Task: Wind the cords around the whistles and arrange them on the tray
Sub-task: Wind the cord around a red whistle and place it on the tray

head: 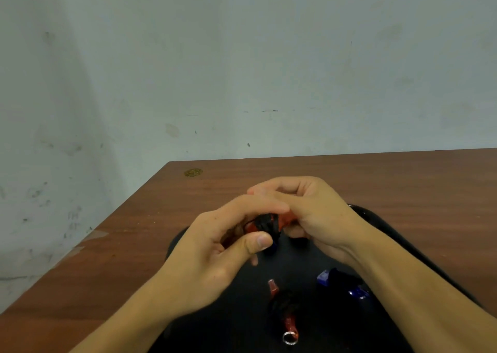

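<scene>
Against grey wall (242, 57), wooden table (376, 175).

I'm looking down at a brown wooden table (349, 180) that stands close to a pale wall. A black tray (309, 258) lies flat on it at the near edge, right of centre. Far off by the table's far left corner sits a small round brass-coloured thing (193, 172), perhaps a coin or a fitting set in the top; I can't tell which from here. Along the left edge there are a few pale scuffed patches (96, 235) in the wood.
</scene>
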Motion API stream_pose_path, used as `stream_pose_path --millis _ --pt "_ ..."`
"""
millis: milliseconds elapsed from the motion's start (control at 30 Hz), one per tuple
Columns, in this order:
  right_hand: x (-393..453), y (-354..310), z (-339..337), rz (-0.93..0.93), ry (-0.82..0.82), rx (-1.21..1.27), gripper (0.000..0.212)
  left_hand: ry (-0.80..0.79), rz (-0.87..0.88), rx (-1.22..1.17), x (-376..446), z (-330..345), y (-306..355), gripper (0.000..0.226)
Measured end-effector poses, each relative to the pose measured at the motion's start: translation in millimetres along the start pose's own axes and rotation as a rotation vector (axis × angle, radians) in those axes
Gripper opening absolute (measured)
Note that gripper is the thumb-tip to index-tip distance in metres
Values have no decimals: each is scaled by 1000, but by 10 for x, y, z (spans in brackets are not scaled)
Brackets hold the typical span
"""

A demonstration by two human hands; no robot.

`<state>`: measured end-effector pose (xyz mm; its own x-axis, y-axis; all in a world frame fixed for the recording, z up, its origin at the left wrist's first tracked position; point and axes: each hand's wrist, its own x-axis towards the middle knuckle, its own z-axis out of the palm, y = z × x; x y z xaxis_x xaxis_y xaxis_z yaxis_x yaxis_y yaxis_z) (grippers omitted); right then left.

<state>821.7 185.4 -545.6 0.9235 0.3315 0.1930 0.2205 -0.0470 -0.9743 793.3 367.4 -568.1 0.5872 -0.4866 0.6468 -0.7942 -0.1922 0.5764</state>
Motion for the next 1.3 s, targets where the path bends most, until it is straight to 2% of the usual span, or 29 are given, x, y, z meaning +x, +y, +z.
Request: stream_pose_path --millis 100,267,467,633,767,833,900,1000,1133,1300 --pt "10 4 16 34 -57 164 27 49 -20 -125 22 8 -7 25" --pt "-1 9 7 -35 -74 287 20 163 -103 -460 51 -9 -28 22" --pt "-64 -16 13 -167 -4 70 10 229 -209 -763 52 -36 -53 34" --pt "-86 5 39 -308 25 -105 19 297 -268 -853 51 -25 -62 24" --pt "-88 10 33 -407 99 -240 15 294 -280 -876 49 -23 -50 21" --pt "-82 19 19 -449 120 -277 14 252 -254 -888 37 -22 -47 27" --pt "-79 30 8 -444 109 -238 11 249 -252 -884 33 -12 -37 27" --pt "-62 44 31 -338 45 18 5 284 -264 -858 36 9 -14 23" --pt "-53 17 65 -108 -84 383 19 289 -219 -717 32 16 -49 21" --pt "-78 -6 91 49 -46 469 36 290 -116 -285 0 -12 -87 14"
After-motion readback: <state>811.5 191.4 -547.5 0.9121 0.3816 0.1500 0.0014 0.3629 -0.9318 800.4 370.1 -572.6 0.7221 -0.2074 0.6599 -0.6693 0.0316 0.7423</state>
